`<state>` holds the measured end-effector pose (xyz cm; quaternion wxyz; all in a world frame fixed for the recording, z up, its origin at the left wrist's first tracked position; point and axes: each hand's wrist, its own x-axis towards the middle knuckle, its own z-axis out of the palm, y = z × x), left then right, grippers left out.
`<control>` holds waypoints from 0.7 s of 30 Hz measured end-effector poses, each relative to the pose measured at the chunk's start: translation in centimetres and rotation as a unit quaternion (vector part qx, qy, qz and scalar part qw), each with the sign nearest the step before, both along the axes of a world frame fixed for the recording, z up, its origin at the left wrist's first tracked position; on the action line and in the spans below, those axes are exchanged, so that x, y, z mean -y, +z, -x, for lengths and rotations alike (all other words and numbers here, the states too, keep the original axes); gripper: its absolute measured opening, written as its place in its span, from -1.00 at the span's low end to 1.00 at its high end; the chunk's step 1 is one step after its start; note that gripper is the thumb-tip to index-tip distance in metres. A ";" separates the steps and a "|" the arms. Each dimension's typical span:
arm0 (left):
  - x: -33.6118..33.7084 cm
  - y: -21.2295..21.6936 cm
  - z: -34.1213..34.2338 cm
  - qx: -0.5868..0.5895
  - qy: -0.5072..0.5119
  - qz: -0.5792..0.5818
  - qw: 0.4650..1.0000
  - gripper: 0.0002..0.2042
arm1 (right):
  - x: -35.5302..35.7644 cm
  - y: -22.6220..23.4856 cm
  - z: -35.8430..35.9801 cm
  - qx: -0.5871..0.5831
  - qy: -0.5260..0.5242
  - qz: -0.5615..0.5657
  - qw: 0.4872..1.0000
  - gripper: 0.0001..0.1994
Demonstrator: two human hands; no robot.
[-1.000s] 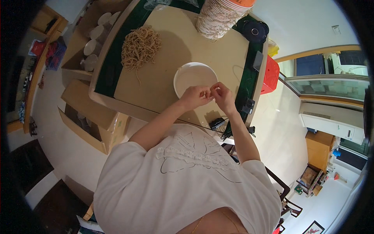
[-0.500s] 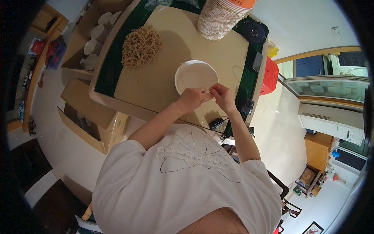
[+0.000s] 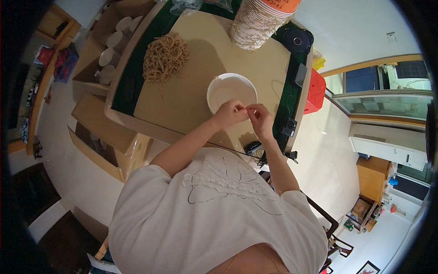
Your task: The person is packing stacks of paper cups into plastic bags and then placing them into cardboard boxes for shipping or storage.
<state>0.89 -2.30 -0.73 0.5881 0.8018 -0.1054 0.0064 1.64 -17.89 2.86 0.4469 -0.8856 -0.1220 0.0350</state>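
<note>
A white round paper bucket [image 3: 230, 84] stands on the tan board, its open mouth facing me. Over its near rim, my left hand [image 3: 229, 113] and my right hand [image 3: 261, 121] meet with fingers pinched close together. A thin tan string [image 3: 217, 86] hangs from the bucket's far left rim and runs down inside toward my hands. My fingertips appear to pinch its end, though they mostly cover it. To the far left lies a loose heap of tan strings [image 3: 165, 59]. At the back stands a tall stack of nested buckets [image 3: 260, 25] with tan strings hanging around them.
The tan board [image 3: 182, 102] lies on a green-topped table. Along the right edge are a dark round object [image 3: 297, 41], a grey box [image 3: 300, 74] and black plugs [image 3: 289, 127]. Cardboard boxes [image 3: 105, 130] stand on the left, one holding white cups. A red stool [image 3: 315, 91] stands right.
The bucket has shifted slightly right and nearer. Both hands have moved a little, their fingertips still together at its near rim; my left fingers are raised slightly more.
</note>
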 end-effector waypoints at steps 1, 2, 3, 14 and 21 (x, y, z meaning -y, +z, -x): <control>-0.2 0.6 -0.5 -0.199 0.003 0.118 0.973 -0.88 | -0.1 -0.3 0.4 0.000 -0.001 -0.001 1.000 -0.92; -0.4 0.9 -0.9 -0.387 0.007 0.229 0.893 -0.88 | -0.2 -0.7 0.8 -0.006 -0.033 -0.040 0.999 -0.92; -0.5 0.7 -1.0 -0.387 0.008 0.228 0.893 -0.88 | -0.4 -1.0 1.1 -0.013 -0.063 -0.079 0.995 -0.91; -0.6 0.1 -0.8 -0.432 0.037 0.345 0.833 -0.89 | -1.5 -1.8 1.9 0.094 -0.075 -0.085 0.989 -0.85; -1.1 0.1 -0.7 -0.378 0.036 0.245 0.892 -0.90 | -1.6 -0.5 1.7 0.022 -0.058 -0.083 0.995 -0.85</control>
